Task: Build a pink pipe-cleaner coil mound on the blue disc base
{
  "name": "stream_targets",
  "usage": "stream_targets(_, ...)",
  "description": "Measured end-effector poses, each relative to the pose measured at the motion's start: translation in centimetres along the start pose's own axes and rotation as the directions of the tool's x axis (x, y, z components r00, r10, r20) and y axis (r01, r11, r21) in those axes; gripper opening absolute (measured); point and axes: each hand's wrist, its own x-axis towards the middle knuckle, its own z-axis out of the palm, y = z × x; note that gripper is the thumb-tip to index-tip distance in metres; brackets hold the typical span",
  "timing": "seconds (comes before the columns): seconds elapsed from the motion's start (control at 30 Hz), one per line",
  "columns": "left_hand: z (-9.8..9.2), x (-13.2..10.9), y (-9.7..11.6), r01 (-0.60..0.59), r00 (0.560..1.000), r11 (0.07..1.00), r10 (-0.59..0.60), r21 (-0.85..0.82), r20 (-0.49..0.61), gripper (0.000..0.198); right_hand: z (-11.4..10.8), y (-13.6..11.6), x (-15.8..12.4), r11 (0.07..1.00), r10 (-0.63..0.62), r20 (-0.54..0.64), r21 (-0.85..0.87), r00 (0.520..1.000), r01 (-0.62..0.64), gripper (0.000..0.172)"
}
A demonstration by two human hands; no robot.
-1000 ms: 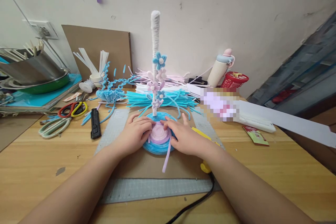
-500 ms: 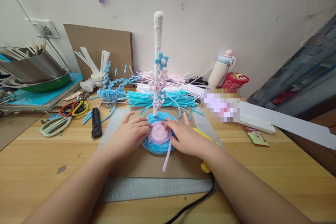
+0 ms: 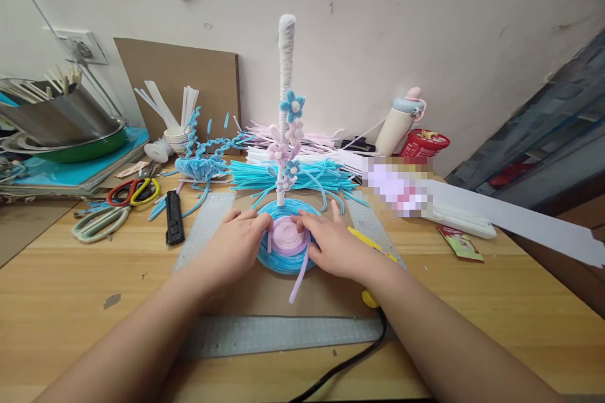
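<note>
A round blue base of coiled pipe cleaner lies before me, with a spiral of pink pipe cleaner on top. One pink end hangs loose toward me over the base's front edge. At the spiral's left rim, my left hand has its fingers curled together on the pink strand. My right hand pinches the strand at the right rim, its little finger raised. From the base's back rises an upright white-wrapped stem bearing blue and pink flowers.
Behind lie bundled blue pipe cleaners. Scissors and a black cutter are at left. A yellow corded tool sits partly under my right forearm. Cardboard covers the grey cutting mat. A bottle stands back right.
My left fingers, spread and lifted before, are now curled closer together at the pink rim. My right hand holds nearly the same place. The loose pink end has swung slightly left.
</note>
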Motion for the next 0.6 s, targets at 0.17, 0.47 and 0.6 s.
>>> stream_targets(0.17,-0.5,-1.0,0.2,-0.062,0.995,0.997,0.058,0.05,0.083,0.029,0.3,-0.2,-0.3,1.0,0.0,0.01,-0.01,1.0,0.0,0.04)
stream_targets(0.47,0.9,-2.8,-0.1,-0.095,0.995,0.993,0.092,0.074,0.047,0.04,-0.6,-0.9,-2.8,0.99,0.073,-0.016,-0.117,0.997,-0.075,0.048)
stream_targets(0.6,1.1,-2.2,-1.6,-0.066,0.997,0.998,0.065,-0.018,-0.031,0.032,-2.4,-0.4,-6.5,0.803,0.55,-0.185,-0.152,0.814,-0.577,0.025)
